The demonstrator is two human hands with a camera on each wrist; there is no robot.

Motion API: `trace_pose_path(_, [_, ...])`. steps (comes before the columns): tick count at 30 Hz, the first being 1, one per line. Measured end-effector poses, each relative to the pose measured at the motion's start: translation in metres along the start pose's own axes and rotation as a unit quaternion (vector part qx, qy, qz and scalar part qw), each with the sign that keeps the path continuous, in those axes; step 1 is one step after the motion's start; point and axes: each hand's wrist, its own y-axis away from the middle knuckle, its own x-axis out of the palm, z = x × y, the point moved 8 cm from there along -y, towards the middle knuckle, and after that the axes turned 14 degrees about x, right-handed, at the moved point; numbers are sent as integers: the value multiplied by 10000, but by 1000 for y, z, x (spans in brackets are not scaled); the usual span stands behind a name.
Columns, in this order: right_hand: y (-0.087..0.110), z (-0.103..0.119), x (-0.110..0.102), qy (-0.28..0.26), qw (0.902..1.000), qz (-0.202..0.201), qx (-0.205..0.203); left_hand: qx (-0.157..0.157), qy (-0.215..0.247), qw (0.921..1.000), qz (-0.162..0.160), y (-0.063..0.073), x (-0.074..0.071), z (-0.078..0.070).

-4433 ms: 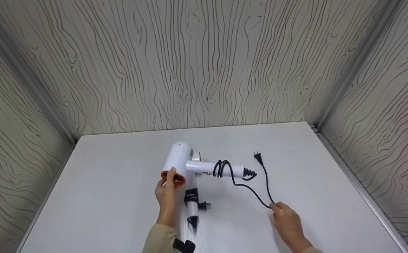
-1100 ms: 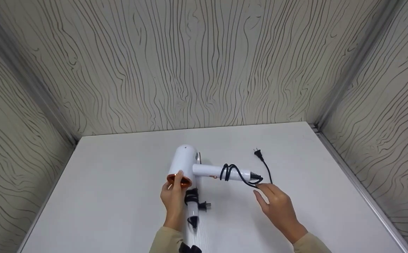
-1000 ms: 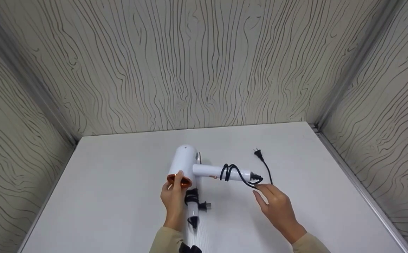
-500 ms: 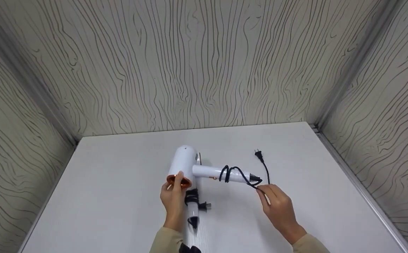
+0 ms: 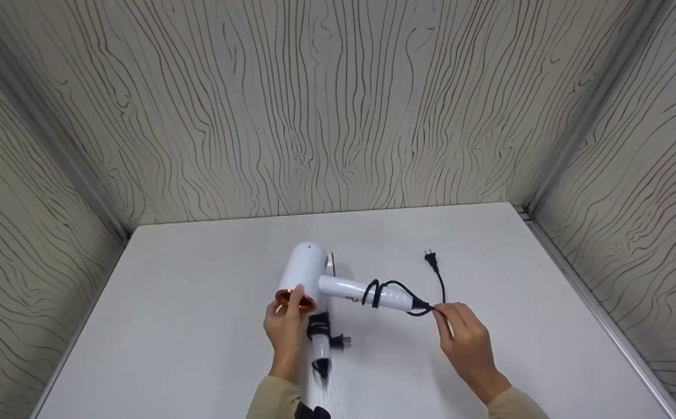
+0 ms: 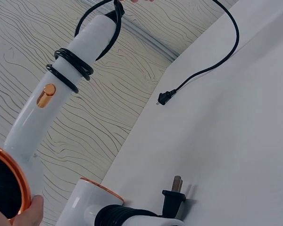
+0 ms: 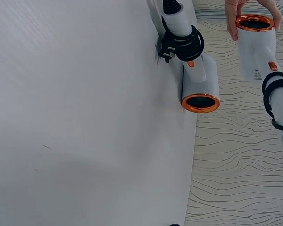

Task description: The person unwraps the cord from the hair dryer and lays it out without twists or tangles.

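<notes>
A white hair dryer (image 5: 304,269) with an orange-rimmed mouth is held above the table by my left hand (image 5: 285,334), which grips that rim with thumb and fingers. Its handle points right, with black cord (image 5: 376,294) looped around it. Just past the handle's end, my right hand (image 5: 469,340) pinches the cord between thumb and fingers. From there the cord runs back to a two-pin plug (image 5: 431,259). Beneath lies a second white hair dryer (image 7: 201,84), its own cord (image 7: 186,44) wrapped tightly round the handle; the head view shows it partly hidden.
The second dryer's plug (image 6: 172,202) sticks out to the side of its handle. All of this is over a white table (image 5: 186,326), enclosed at the back and sides by wood-grain panels (image 5: 314,116) with metal corner strips.
Over several seconds my right hand has slid from far along the cord up close to the handle's end. Lately it shifted slightly right, and the handle now tilts lower at that end.
</notes>
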Motion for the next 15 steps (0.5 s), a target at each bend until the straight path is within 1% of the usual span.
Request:
trace_pose_path(5, [1,-9,0,183,9998,3,84,-45,0,10000,73,0,0,1])
trace_pose_path(9, [1,-13,0,211,9997,72,131,-113,53,9998,124,0,1,1])
trace_pose_path(15, [4,-13,0,231,9996,149,-94,-154,170,9996,135,-1,1,0])
